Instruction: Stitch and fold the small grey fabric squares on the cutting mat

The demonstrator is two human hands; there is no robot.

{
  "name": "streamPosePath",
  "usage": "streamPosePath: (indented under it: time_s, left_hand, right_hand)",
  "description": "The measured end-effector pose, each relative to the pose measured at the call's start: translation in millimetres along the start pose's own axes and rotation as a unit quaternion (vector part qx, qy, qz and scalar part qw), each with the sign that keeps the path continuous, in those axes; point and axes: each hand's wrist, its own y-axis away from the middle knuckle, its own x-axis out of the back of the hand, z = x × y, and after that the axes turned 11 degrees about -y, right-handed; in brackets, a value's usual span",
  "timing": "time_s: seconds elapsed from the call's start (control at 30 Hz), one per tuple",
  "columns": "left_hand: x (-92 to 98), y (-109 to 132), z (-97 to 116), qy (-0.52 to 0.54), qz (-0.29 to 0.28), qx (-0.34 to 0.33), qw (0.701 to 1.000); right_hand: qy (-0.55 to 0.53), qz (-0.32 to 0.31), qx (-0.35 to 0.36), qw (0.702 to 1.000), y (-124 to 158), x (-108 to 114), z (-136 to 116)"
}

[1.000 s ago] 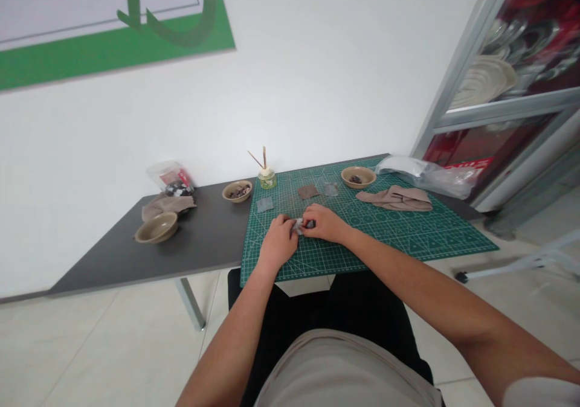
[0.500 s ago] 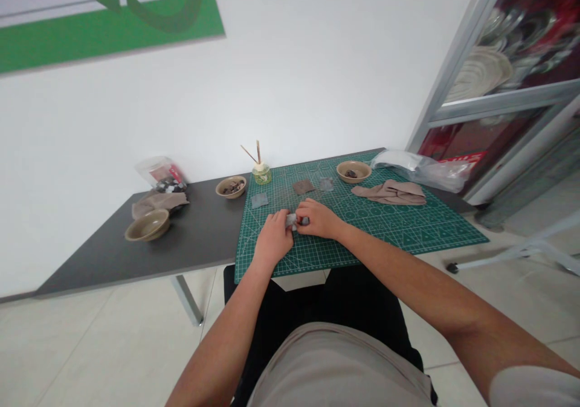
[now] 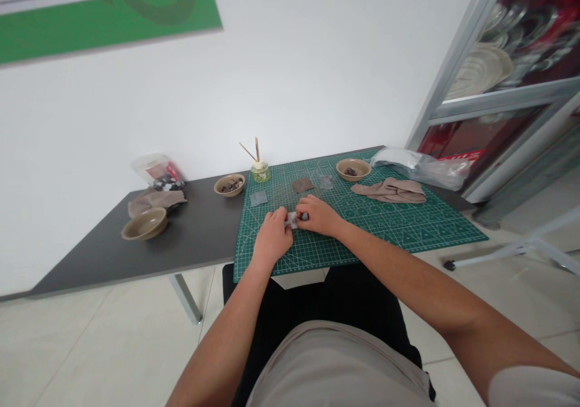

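Note:
My left hand (image 3: 272, 238) and my right hand (image 3: 318, 216) meet over the green cutting mat (image 3: 408, 226), fingers pinched together on a small pale packet (image 3: 293, 218) with a dark bit at its right end. Both hands rest on the mat. Just beyond them lie a small clear square (image 3: 258, 198), a brown square (image 3: 302, 184) and another clear square (image 3: 325, 182).
On the dark table (image 3: 199, 244) stand a tan bowl with dark bits (image 3: 229, 184), an empty tan bowl (image 3: 144, 224), a clear bag (image 3: 158, 174), a reed diffuser jar (image 3: 260, 171), another bowl (image 3: 353, 169), folded beige cloth (image 3: 390, 190) and a plastic bag (image 3: 419, 166). A glass cabinet (image 3: 512, 69) stands right.
The view has drifted slightly, so everything sits a little lower-left than before. Both hands stay pinched on the small packet with only small finger movement.

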Motion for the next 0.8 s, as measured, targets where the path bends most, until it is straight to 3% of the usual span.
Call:
streamPosePath:
  time_s: [0.23,0.5,0.67,0.8]
  left_hand:
    - [1.3,0.6,1.3,-0.006,-0.001,0.000,1.000]
    - [0.8,0.8,2.0,-0.017,-0.005,0.002,1.000]
    - [1.2,1.0,1.5,-0.017,-0.001,0.005,1.000]
    - [2.2,1.7,1.3,-0.013,-0.001,0.008,1.000]
  right_hand:
    - [-0.025,-0.041,0.040,0.998,-3.6,-1.9,2.8]
    - [0.026,0.001,-0.001,1.000,-0.5,-0.6,0.6]
    - [-0.029,-0.053,0.057,0.997,-2.3,1.1,1.5]
    - [-0.031,-0.039,0.041,0.998,-1.0,2.4,0.5]
